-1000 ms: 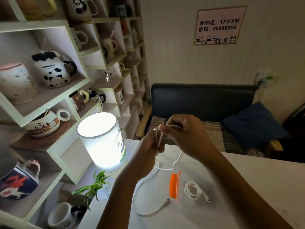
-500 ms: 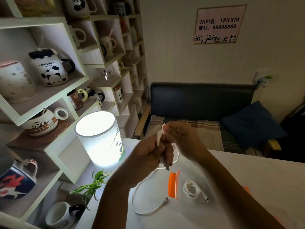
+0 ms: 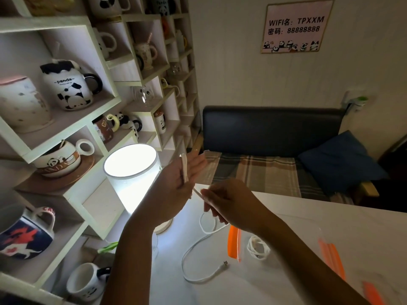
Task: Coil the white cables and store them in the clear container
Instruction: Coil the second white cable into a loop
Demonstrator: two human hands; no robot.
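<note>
A long white cable (image 3: 193, 256) runs from both hands down onto the white table, its plug end lying at the table's middle. My left hand (image 3: 176, 186) is raised with flat fingers, and several turns of the cable lie across its palm. My right hand (image 3: 226, 203) pinches the same cable just below and to the right. A second white cable (image 3: 257, 249), coiled, lies inside the clear container (image 3: 286, 238), a transparent bag with an orange zip strip (image 3: 234, 242) at its mouth.
A lit cylinder lamp (image 3: 130, 172) stands left of my hands. White shelves (image 3: 72, 119) with panda mugs fill the left side. A small green plant (image 3: 108, 247) sits by the lamp's base. A dark bench with a blue cushion (image 3: 339, 159) lies beyond the table.
My left hand opened flat and rose to the left with the cable loops on it. My right hand drew down and right along the cable, so the hands came apart.
</note>
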